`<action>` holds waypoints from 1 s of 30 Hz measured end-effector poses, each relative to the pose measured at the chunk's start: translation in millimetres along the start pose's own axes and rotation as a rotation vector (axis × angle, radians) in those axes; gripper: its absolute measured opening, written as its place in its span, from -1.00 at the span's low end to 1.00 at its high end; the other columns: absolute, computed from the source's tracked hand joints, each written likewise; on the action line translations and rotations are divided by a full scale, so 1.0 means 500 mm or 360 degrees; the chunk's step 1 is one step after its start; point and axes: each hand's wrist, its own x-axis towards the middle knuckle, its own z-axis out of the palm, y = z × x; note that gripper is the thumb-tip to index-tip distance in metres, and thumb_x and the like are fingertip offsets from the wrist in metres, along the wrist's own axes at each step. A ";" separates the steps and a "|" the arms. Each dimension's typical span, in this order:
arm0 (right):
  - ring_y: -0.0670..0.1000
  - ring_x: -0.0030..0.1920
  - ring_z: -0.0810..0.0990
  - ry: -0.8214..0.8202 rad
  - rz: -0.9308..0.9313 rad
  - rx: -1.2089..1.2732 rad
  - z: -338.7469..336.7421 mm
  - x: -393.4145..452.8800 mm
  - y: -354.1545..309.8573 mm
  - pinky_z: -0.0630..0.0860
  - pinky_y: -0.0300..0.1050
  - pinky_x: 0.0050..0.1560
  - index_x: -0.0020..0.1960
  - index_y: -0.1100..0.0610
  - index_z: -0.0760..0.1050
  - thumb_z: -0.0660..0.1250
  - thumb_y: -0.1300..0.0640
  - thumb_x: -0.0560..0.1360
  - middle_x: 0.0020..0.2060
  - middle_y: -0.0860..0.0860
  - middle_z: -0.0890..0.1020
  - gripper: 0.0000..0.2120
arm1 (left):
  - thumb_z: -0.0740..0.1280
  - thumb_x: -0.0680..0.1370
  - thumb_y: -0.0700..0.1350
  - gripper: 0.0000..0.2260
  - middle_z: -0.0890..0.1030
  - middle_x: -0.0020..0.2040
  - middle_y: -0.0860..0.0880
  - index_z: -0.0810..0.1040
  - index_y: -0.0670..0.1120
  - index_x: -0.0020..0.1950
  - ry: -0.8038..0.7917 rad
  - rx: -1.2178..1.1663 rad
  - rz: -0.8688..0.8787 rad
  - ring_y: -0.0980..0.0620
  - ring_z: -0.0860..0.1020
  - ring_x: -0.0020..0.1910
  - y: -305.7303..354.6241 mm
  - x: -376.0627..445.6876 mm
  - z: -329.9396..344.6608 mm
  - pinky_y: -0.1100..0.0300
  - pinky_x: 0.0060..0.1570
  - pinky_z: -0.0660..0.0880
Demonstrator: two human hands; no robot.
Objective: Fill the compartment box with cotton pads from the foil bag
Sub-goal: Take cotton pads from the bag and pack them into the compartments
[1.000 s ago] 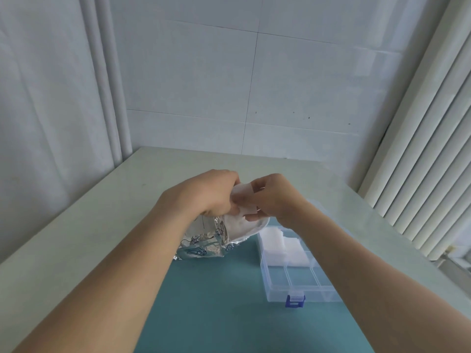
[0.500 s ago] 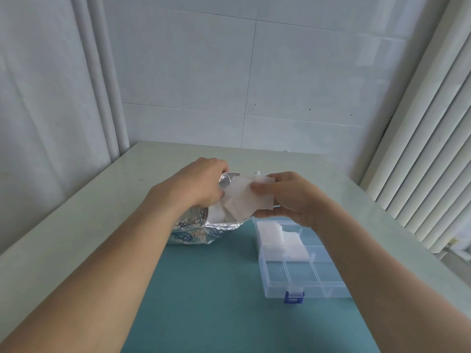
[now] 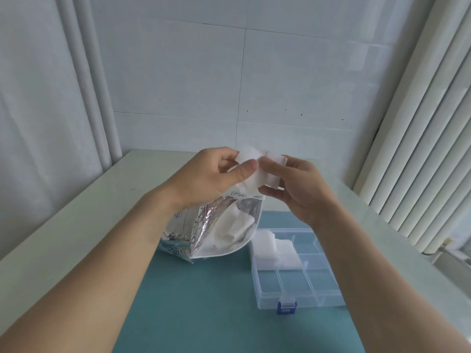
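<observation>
Indoors: pale table [image 3: 76,225], teal mat [image 3: 204,314], tiled wall [image 3: 280,72]; both hands' fingers [image 3: 244,169] apparently pinch cotton pads [image 3: 257,174].

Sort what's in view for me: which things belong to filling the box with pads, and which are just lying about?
Part of the job:
- cotton pads, pinched between left hand and right hand
- foil bag, open, more pads inside
- compartment box, far compartments holding pads, near ones bare

Just there:
- teal mat
- table
- blinds
</observation>
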 end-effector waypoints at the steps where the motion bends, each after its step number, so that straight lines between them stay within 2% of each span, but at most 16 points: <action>1: -0.03 -0.18 0.68 -0.0015 -0.0033 -0.0019 0.007 -0.001 -0.004 0.60 -0.18 -0.22 0.05 0.20 0.64 0.44 0.19 0.52 -0.15 0.04 0.71 -0.87 | 0.37 0.46 0.16 -0.56 0.72 -0.01 -0.04 0.60 -0.13 0.17 0.0033 -0.0051 0.0011 -0.03 0.68 0.01 0.000 0.000 0.002 -0.03 0.13 0.57; 4: -0.03 -0.24 0.66 0.0016 -0.0099 -0.0088 0.021 -0.004 -0.003 0.58 -0.19 -0.19 0.00 0.20 0.66 0.48 0.17 0.49 -0.21 0.03 0.70 -0.87 | 0.40 0.52 -0.06 -0.64 0.71 -0.01 -0.19 0.54 -0.22 0.24 0.0029 -0.0295 -0.0020 -0.18 0.70 -0.06 -0.011 0.004 0.009 -0.14 0.04 0.62; 6: -0.01 -0.24 0.63 0.0048 -0.0105 -0.0165 0.025 -0.005 0.003 0.56 -0.18 -0.22 0.01 0.21 0.66 0.51 0.13 0.46 -0.21 0.05 0.70 -0.81 | 0.33 0.59 -0.25 -0.75 0.70 -0.02 -0.26 0.50 -0.26 0.26 0.0014 -0.0450 -0.0066 -0.22 0.70 -0.11 -0.016 0.002 0.013 -0.03 -0.10 0.66; 8: -0.01 -0.29 0.59 0.0051 -0.0071 -0.0228 0.023 -0.007 0.002 0.54 -0.19 -0.28 -0.03 0.23 0.65 0.53 0.10 0.45 -0.25 0.05 0.69 -0.79 | 0.28 0.61 -0.31 -0.79 0.70 -0.04 -0.27 0.49 -0.27 0.24 0.0035 -0.0516 -0.0093 -0.21 0.71 -0.15 -0.018 0.000 0.016 0.08 -0.20 0.66; 11: 0.01 -0.36 0.55 0.0104 -0.0057 -0.0247 0.012 -0.007 -0.002 0.55 -0.20 -0.33 -0.16 0.21 0.59 0.55 0.14 0.40 -0.32 0.06 0.67 -0.81 | 0.28 0.61 -0.32 -0.80 0.70 -0.06 -0.27 0.50 -0.28 0.23 0.0135 -0.0538 -0.0106 -0.19 0.71 -0.19 -0.025 0.002 0.016 0.12 -0.26 0.65; 15: 0.00 -0.39 0.57 0.0124 -0.0035 -0.0154 0.001 -0.012 -0.013 0.60 -0.16 -0.29 -0.22 0.18 0.54 0.55 0.13 0.37 -0.34 0.06 0.66 -0.79 | 0.30 0.61 -0.32 -0.81 0.70 -0.10 -0.24 0.51 -0.29 0.22 0.0301 -0.0531 -0.0100 -0.18 0.71 -0.22 -0.032 0.007 0.023 0.14 -0.30 0.62; 17: -0.02 -0.38 0.59 0.0037 0.0012 -0.0071 0.000 -0.019 -0.021 0.59 -0.18 -0.28 -0.22 0.16 0.53 0.56 0.06 0.30 -0.29 0.07 0.67 -0.74 | 0.34 0.60 -0.29 -0.84 0.71 -0.13 -0.20 0.55 -0.25 0.17 0.0390 -0.0575 -0.0112 -0.17 0.71 -0.20 -0.034 0.009 0.030 0.11 -0.27 0.63; 20: -0.03 -0.33 0.64 -0.0074 0.0081 -0.0064 0.011 -0.028 -0.020 0.53 -0.23 -0.32 -0.10 0.16 0.58 0.55 0.00 0.24 -0.21 0.08 0.69 -0.66 | 0.42 0.55 -0.22 -0.86 0.72 -0.10 -0.19 0.62 -0.15 0.11 0.0521 -0.0602 -0.0117 -0.15 0.70 -0.16 -0.034 0.013 0.039 0.04 -0.13 0.63; 21: -0.03 -0.33 0.66 -0.0053 0.0074 -0.0096 0.017 -0.030 -0.017 0.52 -0.23 -0.33 -0.14 0.17 0.58 0.56 0.01 0.24 -0.23 0.08 0.70 -0.68 | 0.44 0.54 -0.21 -0.85 0.72 -0.09 -0.19 0.64 -0.14 0.10 0.0537 -0.0624 -0.0126 -0.13 0.69 -0.17 -0.031 0.013 0.041 0.04 -0.13 0.62; 23: -0.02 -0.34 0.69 0.0056 0.0023 -0.0146 0.026 -0.032 -0.011 0.52 -0.24 -0.34 -0.23 0.15 0.56 0.59 0.04 0.24 -0.31 0.06 0.71 -0.72 | 0.47 0.51 -0.18 -0.79 0.71 -0.08 -0.20 0.63 -0.17 0.13 0.0526 -0.0701 -0.0176 -0.11 0.68 -0.21 -0.026 0.010 0.044 0.07 -0.17 0.63; 26: -0.03 -0.33 0.70 0.0220 -0.0068 -0.0222 0.027 -0.029 -0.006 0.51 -0.26 -0.38 -0.13 0.14 0.55 0.62 0.05 0.30 -0.32 0.03 0.72 -0.69 | 0.44 0.52 -0.21 -0.74 0.69 0.00 -0.25 0.59 -0.24 0.19 0.0427 -0.0863 -0.0233 -0.18 0.70 -0.13 -0.018 0.005 0.044 0.04 -0.12 0.66; 28: -0.08 -0.40 0.62 0.0271 -0.0120 -0.0346 0.024 -0.025 -0.002 0.48 -0.25 -0.40 -0.10 0.14 0.56 0.62 0.01 0.31 -0.36 -0.03 0.69 -0.68 | 0.36 0.58 -0.21 -0.76 0.68 0.07 -0.25 0.57 -0.26 0.22 0.0335 -0.0999 -0.0260 -0.21 0.69 0.00 -0.014 0.004 0.041 -0.02 -0.07 0.66; 30: -0.08 -0.44 0.49 0.0264 -0.0159 -0.0404 0.021 -0.021 0.001 0.43 -0.20 -0.39 -0.14 0.14 0.59 0.62 0.01 0.32 -0.40 -0.04 0.62 -0.71 | 0.27 0.64 -0.17 -0.79 0.66 0.09 -0.29 0.57 -0.27 0.19 0.0281 -0.1064 -0.0289 -0.24 0.67 0.05 -0.013 0.005 0.039 -0.07 -0.03 0.65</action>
